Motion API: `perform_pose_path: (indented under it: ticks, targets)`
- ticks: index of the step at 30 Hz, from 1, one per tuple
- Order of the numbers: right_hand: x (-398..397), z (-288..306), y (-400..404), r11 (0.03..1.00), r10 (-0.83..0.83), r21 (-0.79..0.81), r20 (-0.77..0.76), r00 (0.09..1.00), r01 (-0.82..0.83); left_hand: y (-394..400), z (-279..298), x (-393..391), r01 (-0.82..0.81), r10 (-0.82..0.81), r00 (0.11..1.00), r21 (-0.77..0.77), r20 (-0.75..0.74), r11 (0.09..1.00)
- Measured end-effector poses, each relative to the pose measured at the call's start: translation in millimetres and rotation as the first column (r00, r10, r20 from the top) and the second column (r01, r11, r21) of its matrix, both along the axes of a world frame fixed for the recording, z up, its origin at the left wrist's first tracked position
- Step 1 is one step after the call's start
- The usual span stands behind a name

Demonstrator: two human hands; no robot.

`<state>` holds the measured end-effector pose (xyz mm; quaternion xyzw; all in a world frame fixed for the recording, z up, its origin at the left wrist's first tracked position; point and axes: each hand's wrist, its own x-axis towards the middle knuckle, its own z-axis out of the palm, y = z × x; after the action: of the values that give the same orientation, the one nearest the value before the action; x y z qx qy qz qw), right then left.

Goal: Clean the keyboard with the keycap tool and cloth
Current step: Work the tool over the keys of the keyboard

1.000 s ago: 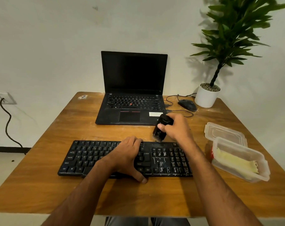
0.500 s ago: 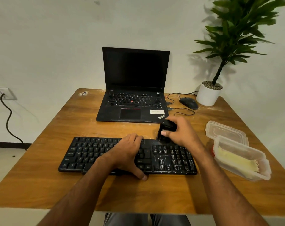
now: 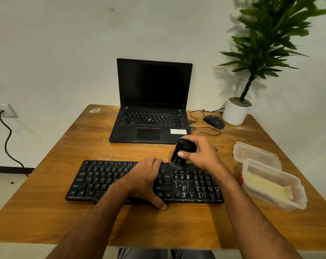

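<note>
Holding the small black plastic keycap tool (image 3: 181, 153) in my right hand (image 3: 203, 156), I have my fingers and thumb curled round its body, a little right of the frame's centre. It tilts, top leaning toward the laptop, and its lower end sits at the far edge of the flat black keyboard (image 3: 145, 182), just above the block of keys right of the Enter key. Whether it actually touches a key I cannot tell; that tip is blurred. I judge I am working along that top row, so the job looks early, with much of the board left.

My left hand (image 3: 145, 181) lies flat across the middle of the keyboard, fingers relaxed on the keys and thumb hooked over the near edge. It grips nothing; I keep it there to pin the board so it does not slide or lift as the tool works.

The keyboard lies along the centre of the worn wooden surface (image 3: 46, 212). Its right-hand keys show pale streaks, which is likely why I am working on that side.

At the lower right of the frame stands a clear plastic tub (image 3: 274, 186) with a pale yellow folded cloth (image 3: 266, 187) inside, its clear lid (image 3: 255, 153) lying just behind it. The cloth waits within reach of my right hand for wiping.

An open black laptop (image 3: 152, 101) stands beyond the keyboard.
</note>
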<state>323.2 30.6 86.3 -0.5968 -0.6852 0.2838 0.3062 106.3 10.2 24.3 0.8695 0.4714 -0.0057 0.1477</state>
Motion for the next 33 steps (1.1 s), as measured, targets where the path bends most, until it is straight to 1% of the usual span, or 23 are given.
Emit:
perform_pose_path:
  ticks: [3,5,7,10,12,15,16,19,21,23,25,28,30,31,33]
  targets:
    - [14,-2,3,0.998,-0.057,-0.012,-0.005,0.998,0.057,0,0,1,-0.006,0.006,1.000,-0.013,0.003,1.000]
    - [17,-5,2,0.995,-0.097,-0.033,-0.041,0.994,0.095,0,1,1,-0.007,0.007,1.000,-0.018,0.010,1.000]
    - [9,-7,0,0.995,-0.088,-0.062,-0.083,0.993,0.083,0,1,2,-0.004,0.005,1.000,-0.014,0.006,1.000]
    - [-4,-5,1,0.996,-0.019,-0.086,-0.152,0.988,0.006,0,1,1,-0.011,0.011,1.000,-0.013,-0.001,1.000]
    - [-5,-3,5,0.996,-0.032,-0.082,-0.177,0.984,0.017,-1,2,1,-0.018,0.018,1.000,-0.019,-0.006,1.000]
    - [-3,-6,4,0.991,-0.130,-0.021,-0.082,0.988,0.129,-1,2,2,-0.023,0.023,1.000,-0.024,-0.013,0.999]
    - [-7,-8,0,0.991,-0.132,-0.017,-0.072,0.989,0.131,0,3,3,-0.020,0.020,1.000,-0.025,-0.012,0.999]
    - [-23,-11,-7,0.998,-0.027,-0.051,-0.081,0.996,0.023,-1,5,3,-0.018,0.017,1.000,-0.026,-0.026,1.000]
    - [-27,-5,-5,0.999,-0.019,-0.048,-0.108,0.994,0.014,-1,5,2,-0.021,0.020,0.999,-0.029,-0.027,0.999]
    - [-24,0,-1,0.995,-0.102,-0.013,-0.103,0.989,0.101,-1,5,2,-0.024,0.023,1.000,-0.034,-0.016,0.999]
    - [-24,-2,-3,0.987,-0.162,0.001,-0.015,0.987,0.162,-1,4,2,-0.027,0.026,0.999,-0.035,-0.022,0.999]
    - [-25,-3,-12,0.986,-0.112,-0.117,0.089,0.990,0.122,0,2,2,-0.025,0.023,0.999,-0.034,-0.036,0.999]
    - [-21,7,-13,0.978,-0.062,-0.188,0.128,0.990,0.086,0,2,1,-0.024,0.023,0.999,-0.033,-0.029,0.999]
    - [-20,13,-12,0.978,-0.067,-0.188,0.125,0.990,0.090,0,1,1,-0.024,0.023,0.999,-0.031,-0.022,0.999]
    - [-21,17,-11,0.983,-0.146,-0.095,0.087,0.985,0.154,-1,2,1,-0.025,0.025,1.000,-0.029,-0.005,0.999]
